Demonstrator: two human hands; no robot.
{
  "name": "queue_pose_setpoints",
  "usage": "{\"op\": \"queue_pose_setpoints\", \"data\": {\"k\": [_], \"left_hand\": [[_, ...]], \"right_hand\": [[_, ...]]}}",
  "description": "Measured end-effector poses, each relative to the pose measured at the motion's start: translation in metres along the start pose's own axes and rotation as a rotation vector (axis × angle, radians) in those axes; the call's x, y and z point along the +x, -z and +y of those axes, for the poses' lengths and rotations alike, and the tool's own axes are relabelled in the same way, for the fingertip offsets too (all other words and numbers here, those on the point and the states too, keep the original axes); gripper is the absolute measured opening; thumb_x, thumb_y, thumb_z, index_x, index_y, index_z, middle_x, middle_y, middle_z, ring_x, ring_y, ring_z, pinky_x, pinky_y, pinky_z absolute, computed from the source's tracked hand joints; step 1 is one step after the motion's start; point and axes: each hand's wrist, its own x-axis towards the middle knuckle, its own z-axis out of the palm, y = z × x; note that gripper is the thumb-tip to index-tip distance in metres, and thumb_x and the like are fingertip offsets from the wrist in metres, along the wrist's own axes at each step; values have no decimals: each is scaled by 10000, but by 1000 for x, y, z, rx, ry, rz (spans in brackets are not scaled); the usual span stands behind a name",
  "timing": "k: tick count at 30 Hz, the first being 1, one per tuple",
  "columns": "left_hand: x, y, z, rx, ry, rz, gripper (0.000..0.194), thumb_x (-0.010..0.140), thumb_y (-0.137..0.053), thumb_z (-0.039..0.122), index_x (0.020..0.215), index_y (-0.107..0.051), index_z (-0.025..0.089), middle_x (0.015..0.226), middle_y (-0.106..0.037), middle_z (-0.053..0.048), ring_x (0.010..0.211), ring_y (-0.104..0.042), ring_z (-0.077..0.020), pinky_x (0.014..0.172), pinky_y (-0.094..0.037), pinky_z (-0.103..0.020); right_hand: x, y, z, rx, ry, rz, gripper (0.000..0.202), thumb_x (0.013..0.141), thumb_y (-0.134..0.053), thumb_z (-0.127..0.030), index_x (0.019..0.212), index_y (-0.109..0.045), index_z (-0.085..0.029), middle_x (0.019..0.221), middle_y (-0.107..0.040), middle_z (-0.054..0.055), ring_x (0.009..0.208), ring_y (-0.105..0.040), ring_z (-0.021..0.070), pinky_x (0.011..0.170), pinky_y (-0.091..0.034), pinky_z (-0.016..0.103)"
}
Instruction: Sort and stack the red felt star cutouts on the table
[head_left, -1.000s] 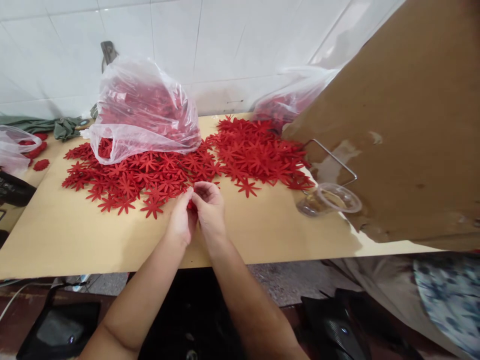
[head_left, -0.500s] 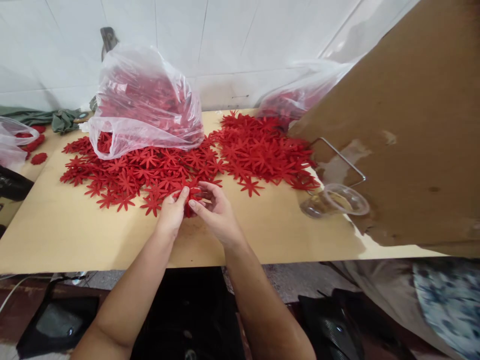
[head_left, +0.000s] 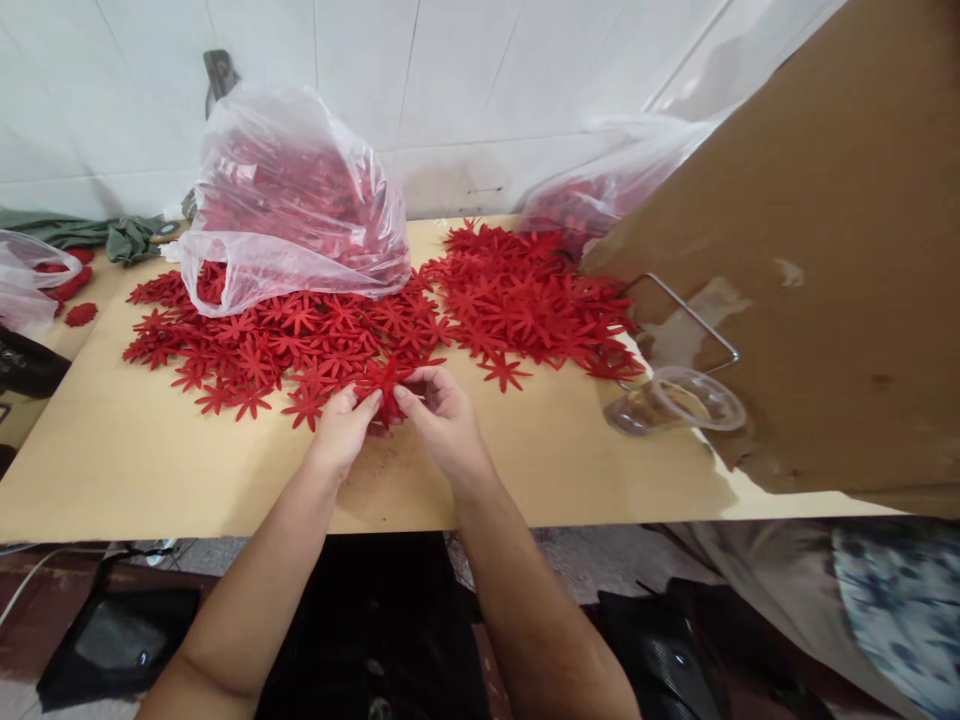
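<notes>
Between my hands is a red flower-shaped piece (head_left: 387, 388) with narrow pointed petals, held over the front of the table. My left hand (head_left: 346, 422) pinches its left side, thumb on top. From the right, my right hand (head_left: 441, 412) grips it with the thumb close to its middle; the fingertips underneath are partly hidden. Just behind my hands spreads a pile of similar red flower pieces (head_left: 292, 335). A second heap of them (head_left: 525, 300) lies to the right, with one flower (head_left: 504, 372) at its front edge.
A clear plastic bag (head_left: 300, 200) full of red pieces sits on the left pile. At right stand a clear plastic cup (head_left: 675, 400), a bent metal wire (head_left: 694, 320) and a large cardboard sheet (head_left: 840, 250). Another bag (head_left: 577, 200) is behind it. Green cloth (head_left: 127, 238) lies back left.
The red flower now faces up with its petals spread, where before it was mostly covered by my fingers. Both thumbs have shifted on it. The piles look the same.
</notes>
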Motion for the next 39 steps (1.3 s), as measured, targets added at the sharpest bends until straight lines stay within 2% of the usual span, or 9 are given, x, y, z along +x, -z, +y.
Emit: {"op": "queue_pose_setpoints", "data": {"k": [3, 6, 9, 15, 20, 27, 33, 36, 39], "left_hand": [[3, 1, -4, 85, -32, 44, 98, 707, -611, 232, 670, -575, 147, 509, -560, 26, 460, -506, -73, 454, -390, -185], [5, 0, -7, 139, -98, 38, 98, 684, -629, 201, 623, -577, 146, 514, -566, 31, 464, -493, -69, 489, -405, -198], [4, -1, -9, 145, -112, 10, 20, 691, -602, 142, 704, -617, 141, 577, -603, 24, 504, -505, -73, 520, -416, -206], [2, -1, -8, 139, -76, 41, 56, 699, -592, 114, 732, -624, 146, 560, -619, 18, 501, -543, -83, 537, -417, -218], [3, 2, -10, 158, -112, 49, 25, 681, -621, 152, 702, -606, 152, 515, -589, 34, 460, -514, -74, 511, -395, -214], [3, 4, -12, 215, -144, 62, 140, 728, -578, 251, 633, -516, 169, 470, -518, 53, 419, -458, -61, 476, -363, -205], [4, 5, -15, 225, -211, 152, 79, 716, -588, 229, 720, -533, 171, 613, -537, 40, 554, -493, -70, 562, -388, -202], [5, 6, -17, 248, -246, 147, 65, 712, -586, 218, 727, -548, 167, 660, -530, 36, 620, -484, -73, 643, -391, -207], [4, 5, -16, 254, -221, 128, 49, 729, -558, 206, 721, -536, 164, 633, -493, 44, 589, -447, -68, 621, -371, -206]], "right_hand": [[0, -1, -4, 45, -24, -75, 390, 581, -747, -323, 905, -551, -227, 880, -598, 8, 753, -575, 132, 660, -488, 281], [4, 1, -1, 45, -52, -85, 297, 589, -734, -352, 796, -578, -207, 766, -601, -7, 700, -562, 125, 681, -469, 290], [8, 4, 6, 53, -29, 16, 251, 596, -719, -376, 678, -561, -199, 661, -572, -29, 614, -528, 107, 630, -447, 272], [14, 14, 6, 88, -27, 211, 255, 562, -730, -364, 684, -577, -200, 647, -572, -37, 569, -497, 89, 577, -421, 250], [14, 17, 6, 79, -36, 153, 314, 515, -766, -362, 698, -571, -197, 654, -577, -30, 548, -496, 87, 542, -414, 246], [11, 12, 5, 76, -96, 198, 362, 587, -713, -482, 624, -512, -183, 490, -469, -58, 403, -375, 56, 396, -285, 208], [9, 12, 5, 39, -33, 147, 292, 629, -705, -432, 675, -555, -186, 548, -505, -54, 460, -410, 61, 451, -330, 212], [9, 13, 6, 60, -24, 134, 258, 614, -722, -380, 730, -576, -202, 609, -534, -55, 509, -442, 67, 483, -349, 209], [10, 13, 7, 73, -40, 151, 253, 628, -711, -396, 667, -562, -195, 571, -506, -58, 487, -415, 61, 471, -332, 204]]}}
